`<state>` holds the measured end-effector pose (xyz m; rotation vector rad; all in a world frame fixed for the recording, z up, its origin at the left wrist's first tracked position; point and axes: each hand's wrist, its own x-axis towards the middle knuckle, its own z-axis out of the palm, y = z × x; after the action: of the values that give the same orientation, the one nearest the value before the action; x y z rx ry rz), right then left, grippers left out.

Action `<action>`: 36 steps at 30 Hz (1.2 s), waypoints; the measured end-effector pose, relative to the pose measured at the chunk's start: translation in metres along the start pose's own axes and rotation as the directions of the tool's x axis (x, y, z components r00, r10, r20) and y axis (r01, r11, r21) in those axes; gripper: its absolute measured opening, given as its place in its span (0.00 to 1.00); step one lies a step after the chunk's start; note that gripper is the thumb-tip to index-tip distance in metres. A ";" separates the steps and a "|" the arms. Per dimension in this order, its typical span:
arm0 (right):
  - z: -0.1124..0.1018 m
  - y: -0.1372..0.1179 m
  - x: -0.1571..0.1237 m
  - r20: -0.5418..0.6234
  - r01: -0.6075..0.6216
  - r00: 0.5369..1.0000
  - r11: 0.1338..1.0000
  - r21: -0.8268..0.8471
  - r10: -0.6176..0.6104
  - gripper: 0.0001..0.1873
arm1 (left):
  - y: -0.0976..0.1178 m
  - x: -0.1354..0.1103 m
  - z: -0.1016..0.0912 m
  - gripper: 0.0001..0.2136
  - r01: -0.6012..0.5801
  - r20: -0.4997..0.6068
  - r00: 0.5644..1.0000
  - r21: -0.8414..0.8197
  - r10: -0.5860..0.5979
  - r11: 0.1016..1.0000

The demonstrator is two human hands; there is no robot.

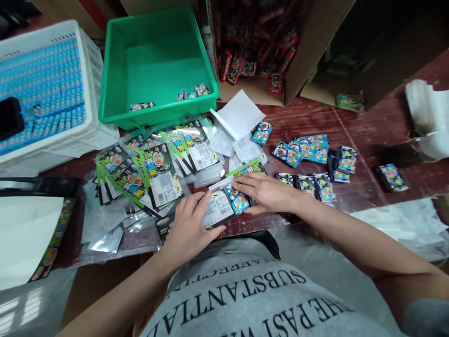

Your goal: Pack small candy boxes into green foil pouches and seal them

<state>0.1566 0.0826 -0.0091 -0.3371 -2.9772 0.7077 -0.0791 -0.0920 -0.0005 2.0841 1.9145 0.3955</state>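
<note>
A black-and-green printed packet with a white label lies in front of me near the table's front edge. My left hand grips its left end, fingers at the far edge and thumb at the near edge. Closed over small blue cartoon-printed boxes, my right hand rests on the packet's right part. The boxes sit against the packet; whether they are inside it I cannot tell. Just right of that hand, several dark small boxes stand in a row, with blue boxes behind them.
Overlapping printed packets lie left. Behind them stand a green bin holding a few boxes and a white crate full of blue boxes. Cardboard cartons line the back. White paper lies mid-table; one box sits far right.
</note>
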 end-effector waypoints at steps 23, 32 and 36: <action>0.009 -0.004 -0.029 -0.072 -0.001 0.997 1.000 -0.011 0.000 0.53 | -0.001 0.010 0.012 0.39 -0.107 0.155 0.982 -0.001 0.105 0.994; -0.003 0.008 -0.048 -0.058 -0.072 0.996 0.997 0.036 0.074 0.42 | 0.002 0.013 0.016 0.39 -0.093 0.167 0.980 -0.075 0.104 0.993; 0.004 0.016 -0.037 -0.091 -0.078 0.992 0.996 0.044 0.082 0.39 | 0.004 0.014 0.018 0.39 -0.084 0.172 0.980 -0.103 0.101 0.991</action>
<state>0.1953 0.0868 -0.0204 -0.4753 -2.8712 0.7378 -0.0670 -0.0784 -0.0156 2.0764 1.6702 0.3035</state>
